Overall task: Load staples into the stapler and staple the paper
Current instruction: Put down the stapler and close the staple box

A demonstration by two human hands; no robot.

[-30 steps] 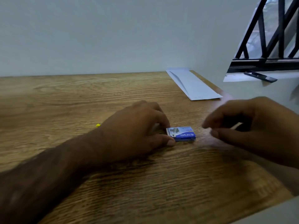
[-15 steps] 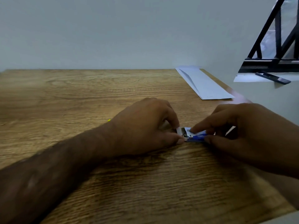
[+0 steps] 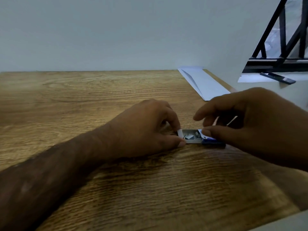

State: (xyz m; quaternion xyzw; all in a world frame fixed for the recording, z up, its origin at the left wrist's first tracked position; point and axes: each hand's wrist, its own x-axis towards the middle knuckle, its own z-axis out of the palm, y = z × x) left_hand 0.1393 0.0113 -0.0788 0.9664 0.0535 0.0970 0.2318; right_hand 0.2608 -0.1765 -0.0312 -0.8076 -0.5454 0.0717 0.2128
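Two bare hands work over a wooden bench (image 3: 83, 100) that fills the lower part of the head view, its back edge against a plain pale wall (image 3: 116, 30). The left hand (image 3: 146, 130) rests on the bench near its middle, forearm laid across from the near left corner, thumb and forefinger pinched together on the white end flap of the tray (image 3: 190, 136), clamping it at the tray's left end. The right hand (image 3: 253, 124) comes in from the right edge, raised slightly above the surface; its thumb presses on the top of the blue sleeve (image 3: 212, 141) while the forefinger is lifted clear and apart from the thumb, and the other fingers are curled behind, so a full clamp on the sleeve cannot be confirmed. A folded paper (image 3: 204, 83) lies flat at the far right corner of the bench, well apart from both hands. A black window grille (image 3: 283, 39) stands beyond the right edge, with a dark flat item (image 3: 277, 78) on the sill below it; what that item is cannot be told. The staple box sits on the bench between the two hands, right of centre: the tray is drawn partly out of the sleeve toward the left, open at the top. Grey staples (image 3: 190, 137) lie loose and tilted inside the tray.
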